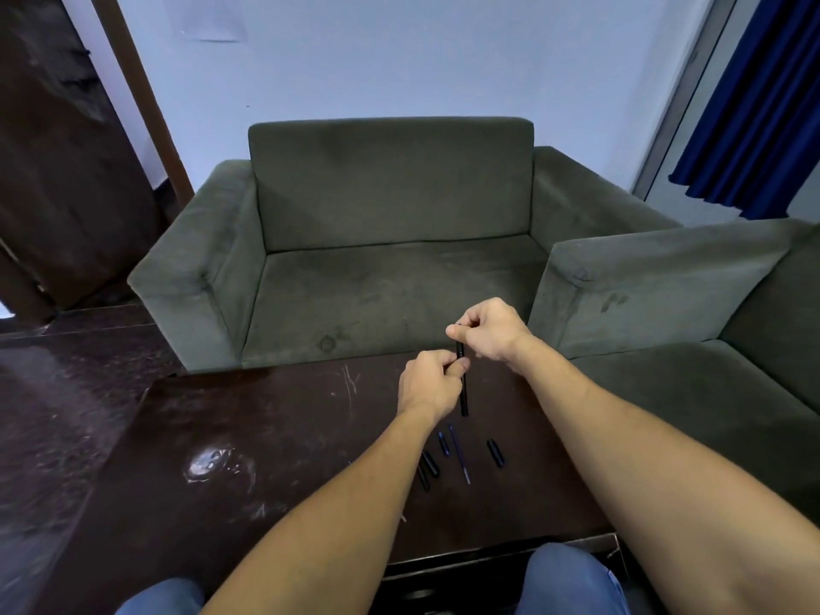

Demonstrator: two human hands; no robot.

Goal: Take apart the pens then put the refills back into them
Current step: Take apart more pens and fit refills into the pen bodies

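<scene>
Head view: left hand [428, 383] grips black pen [463, 392] mid-barrel, right hand [490, 328] pinches its top end. Risk: a hard twist could drop it onto loose parts [470, 454] below, rolling them off the table [266, 437].

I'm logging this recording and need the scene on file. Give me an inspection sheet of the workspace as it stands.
Surface: dark table, scratched, with a glare spot.
Job's things: black pen held upright over the table; blue refill, blue piece and black pieces lying loose below it.
Clutter: nothing seen.
Grippers: left hand holds the pen's middle; right hand pinches its top end.
Cables: nothing seen.
Surroundings: green sofa behind the table, another to the right, blue curtain, pale wall.
</scene>
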